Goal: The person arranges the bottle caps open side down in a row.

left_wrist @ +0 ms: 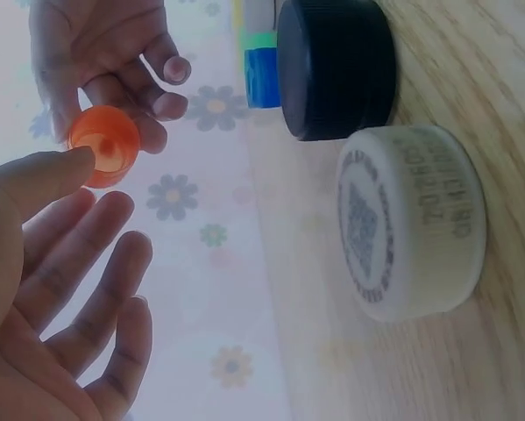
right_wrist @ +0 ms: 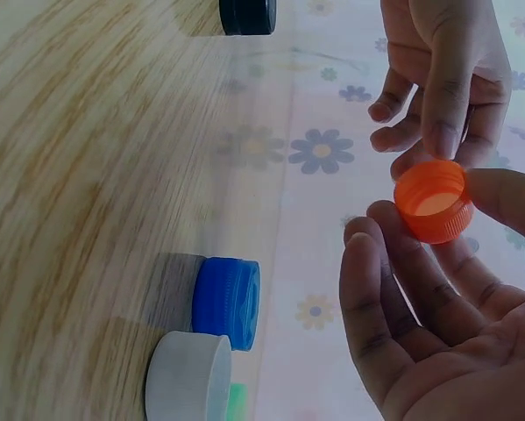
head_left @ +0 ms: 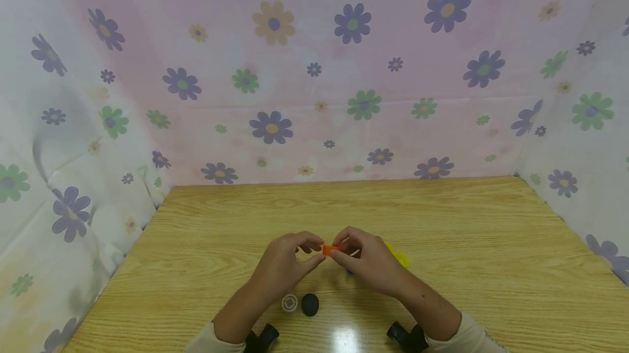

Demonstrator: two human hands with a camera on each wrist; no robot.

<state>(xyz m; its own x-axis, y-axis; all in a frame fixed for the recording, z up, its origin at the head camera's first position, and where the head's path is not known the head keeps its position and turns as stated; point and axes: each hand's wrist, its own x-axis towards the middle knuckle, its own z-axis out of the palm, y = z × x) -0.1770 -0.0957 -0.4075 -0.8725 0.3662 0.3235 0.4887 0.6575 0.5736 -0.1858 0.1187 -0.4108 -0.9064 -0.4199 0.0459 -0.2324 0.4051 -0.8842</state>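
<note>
An orange ribbed bottle cap (head_left: 328, 250) (left_wrist: 113, 145) (right_wrist: 435, 202) is held up off the table between both hands. The right hand (head_left: 371, 260) pinches it between thumb and fingers, its hollow side showing in the right wrist view. From the other side, the left hand (head_left: 285, 263) has its thumb on the cap's rim and its index finger behind it, the remaining fingers loosely bent. Below the left hand, a white cap with printed lettering (head_left: 290, 303) (left_wrist: 411, 224) and a black cap (head_left: 310, 305) (left_wrist: 336, 70) stand side by side.
Near the right hand are a blue cap (right_wrist: 227, 303), a white cap (right_wrist: 188, 377) and a yellow item (head_left: 400, 258) partly hidden by that hand. A wooden table (head_left: 221, 211) lies beneath, enclosed by flowered cloth (head_left: 304, 85) at the back and sides.
</note>
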